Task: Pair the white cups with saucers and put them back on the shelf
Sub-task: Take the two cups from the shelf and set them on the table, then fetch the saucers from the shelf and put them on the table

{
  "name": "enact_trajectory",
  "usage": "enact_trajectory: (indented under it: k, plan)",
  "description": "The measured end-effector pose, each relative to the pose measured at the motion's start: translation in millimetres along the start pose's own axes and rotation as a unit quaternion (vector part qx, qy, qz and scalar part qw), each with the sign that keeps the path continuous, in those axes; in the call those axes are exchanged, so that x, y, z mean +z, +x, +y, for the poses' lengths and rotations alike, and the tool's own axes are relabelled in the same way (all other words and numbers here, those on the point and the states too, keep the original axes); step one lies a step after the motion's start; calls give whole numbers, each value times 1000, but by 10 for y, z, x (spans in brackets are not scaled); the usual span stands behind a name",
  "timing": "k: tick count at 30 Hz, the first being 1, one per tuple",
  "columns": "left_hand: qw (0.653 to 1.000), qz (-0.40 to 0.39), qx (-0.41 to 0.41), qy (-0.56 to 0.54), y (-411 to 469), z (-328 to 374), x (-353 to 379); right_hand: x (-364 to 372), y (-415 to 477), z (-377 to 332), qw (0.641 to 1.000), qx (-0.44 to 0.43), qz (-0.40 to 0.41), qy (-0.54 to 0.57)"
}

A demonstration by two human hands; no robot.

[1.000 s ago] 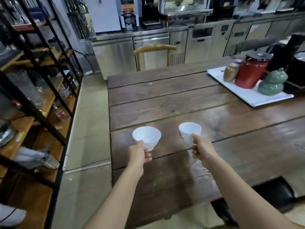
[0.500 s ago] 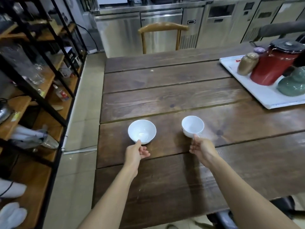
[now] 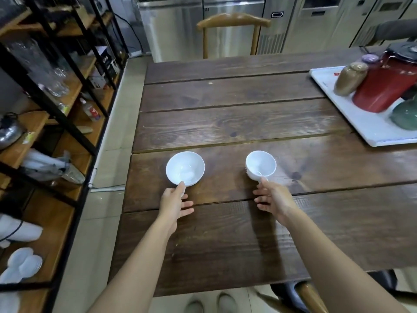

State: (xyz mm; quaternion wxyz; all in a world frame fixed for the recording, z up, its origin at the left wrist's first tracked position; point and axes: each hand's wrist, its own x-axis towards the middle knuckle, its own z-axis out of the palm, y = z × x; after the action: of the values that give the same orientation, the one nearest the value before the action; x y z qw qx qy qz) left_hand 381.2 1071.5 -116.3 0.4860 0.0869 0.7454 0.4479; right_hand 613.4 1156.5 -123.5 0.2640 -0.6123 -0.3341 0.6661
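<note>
Two white cups stand on the dark wooden table (image 3: 225, 233), near its left end. The left cup (image 3: 185, 168) is wide and bowl-shaped; the right cup (image 3: 260, 164) is smaller and has a handle facing me. My left hand (image 3: 174, 201) lies just in front of the left cup, thumb tip on its near rim and the other fingers spread on the wood. Just short of the right cup, my right hand (image 3: 273, 197) has one fingertip at the handle and its fingers splayed. White saucer-like dishes (image 3: 20, 265) lie on a low board of the shelf (image 3: 74, 136) on the left.
The black-framed shelf with wooden boards holds glassware (image 3: 56, 84), bottles and bags. A white tray (image 3: 361, 125) at the right carries a red pot (image 3: 383, 86), a brown jar (image 3: 349, 79) and a green pot. A wooden chair (image 3: 232, 21) and steel cabinets stand beyond the table.
Both cups have come down from being held above the table and now rest on it. My fingers have opened away from them. The view has tilted further down.
</note>
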Motion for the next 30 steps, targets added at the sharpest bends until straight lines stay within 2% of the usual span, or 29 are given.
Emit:
enact_trajectory:
  k: [4,8,10,13,17,23,30]
  plan:
    - [998,48,13,38,-49,67,-69,-175,9,-115,998,10,17,-58]
    - [977,141,86,134,-141,177,-181,-393,21,-272,976,-68,99,-179]
    - [958,169,137,189,-238,238,-263,-394,-11,-406,955,-122,129,-237]
    - [921,182,227,258,-419,299,-407,-177,-216,-582,914,-209,132,-321]
    - [869,222,301,324,-732,376,-551,329,-614,-600,824,-331,129,-442]
    - [811,272,389,343,-1238,292,-1112,1180,-1277,-415,734,-460,28,-499]
    - [764,391,377,348,-1988,-227,-2665,2374,-2321,139,659,-571,-105,-478]
